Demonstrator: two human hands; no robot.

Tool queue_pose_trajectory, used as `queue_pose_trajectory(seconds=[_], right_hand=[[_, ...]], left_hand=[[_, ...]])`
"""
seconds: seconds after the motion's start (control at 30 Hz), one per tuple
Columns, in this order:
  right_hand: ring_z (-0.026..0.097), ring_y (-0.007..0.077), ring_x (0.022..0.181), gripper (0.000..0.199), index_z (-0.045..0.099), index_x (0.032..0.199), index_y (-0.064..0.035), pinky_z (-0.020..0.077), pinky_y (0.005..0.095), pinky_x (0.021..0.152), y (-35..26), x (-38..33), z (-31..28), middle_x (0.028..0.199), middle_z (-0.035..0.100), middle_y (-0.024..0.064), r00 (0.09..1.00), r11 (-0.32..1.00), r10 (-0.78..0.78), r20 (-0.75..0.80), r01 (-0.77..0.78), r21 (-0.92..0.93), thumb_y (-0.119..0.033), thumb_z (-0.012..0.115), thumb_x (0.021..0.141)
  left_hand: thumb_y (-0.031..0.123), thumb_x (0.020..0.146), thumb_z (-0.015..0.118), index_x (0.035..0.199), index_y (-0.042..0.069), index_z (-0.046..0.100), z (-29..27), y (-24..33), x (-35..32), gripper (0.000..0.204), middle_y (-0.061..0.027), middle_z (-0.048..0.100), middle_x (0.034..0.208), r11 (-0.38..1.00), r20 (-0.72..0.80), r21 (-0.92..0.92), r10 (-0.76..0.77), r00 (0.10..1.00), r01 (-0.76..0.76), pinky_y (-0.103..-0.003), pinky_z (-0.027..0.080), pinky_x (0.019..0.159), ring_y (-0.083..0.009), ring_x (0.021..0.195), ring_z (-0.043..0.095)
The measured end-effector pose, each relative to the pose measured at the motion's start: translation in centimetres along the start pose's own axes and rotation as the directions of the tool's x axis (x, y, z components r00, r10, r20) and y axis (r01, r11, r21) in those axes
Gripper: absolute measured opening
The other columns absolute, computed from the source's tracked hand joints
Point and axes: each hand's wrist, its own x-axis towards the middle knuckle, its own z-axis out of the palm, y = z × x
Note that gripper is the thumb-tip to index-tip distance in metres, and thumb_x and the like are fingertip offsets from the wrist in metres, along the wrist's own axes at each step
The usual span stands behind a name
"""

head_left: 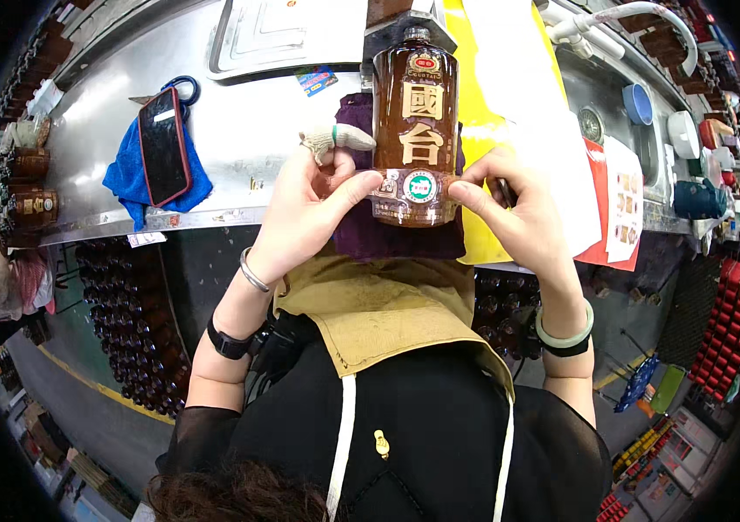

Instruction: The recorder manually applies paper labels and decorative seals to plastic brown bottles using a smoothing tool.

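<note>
A brown glass bottle [418,104] with raised gold characters lies on a dark purple cloth [354,228], its capless-looking neck pointing away from me. Across its lower part runs a clear label [398,185] with a round green-and-white emblem. My left hand [322,187] pinches the label's left end, thumb against the glass. Pale fabric covers its index finger, which reaches toward the bottle's side. At the label's right end, my right hand [509,200] is closed with thumb and index finger together. Something small and dark shows among its other fingers; I cannot make out what it is.
On the metal bench [248,113] at left, a phone [164,148] rests on a blue cloth [126,174]. A metal tray [287,39] stands beyond. White sheets [552,165] and yellow material [477,209] lie at right, near a sink [622,130]. Many brown bottles [130,322] stand below the bench.
</note>
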Motion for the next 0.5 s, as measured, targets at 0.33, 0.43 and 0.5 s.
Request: queue_pose_trajectory(seconds=[0.33,0.43,0.5], right_hand=[[0.047,0.0110,0.074,0.018,0.072,0.091,-0.0032,0.0387,0.0274,0.069,1.2,0.1,0.9,0.081,0.056,-0.0008,1.000,0.986,0.019,-0.002,-0.018,0.166,-0.019,0.081,0.091],[0.047,0.0106,0.074,0.018,0.073,0.092,-0.0036,0.0383,0.0268,0.068,1.7,0.2,1.0,0.081,0.056,-0.0009,1.000,0.989,-0.011,-0.024,0.014,0.145,-0.019,0.081,0.091],[0.046,0.0093,0.073,0.017,0.073,0.092,-0.0041,0.0377,0.0260,0.067,2.0,0.2,1.0,0.081,0.056,-0.0017,0.999,0.991,-0.019,-0.032,0.023,0.132,-0.020,0.081,0.091]], left_hand=[[0.010,0.103,0.066,0.127,-0.001,0.060,0.1,-1.1,-0.4,0.027,-0.0041,0.067,0.104,0.954,-0.036,-0.288,-0.100,0.994,0.086,-0.028,0.054,0.081,-0.0106,0.089,0.064],[0.008,0.101,0.069,0.125,-0.002,0.060,0.2,-0.4,-0.6,0.027,-0.0065,0.070,0.103,0.910,-0.053,-0.391,-0.175,0.983,0.141,-0.028,0.055,0.081,-0.0115,0.087,0.065],[0.007,0.098,0.073,0.123,-0.002,0.061,0.6,-0.5,-0.8,0.029,-0.0070,0.071,0.103,0.945,-0.085,-0.297,-0.166,0.982,0.134,-0.029,0.055,0.080,-0.0118,0.088,0.066]])
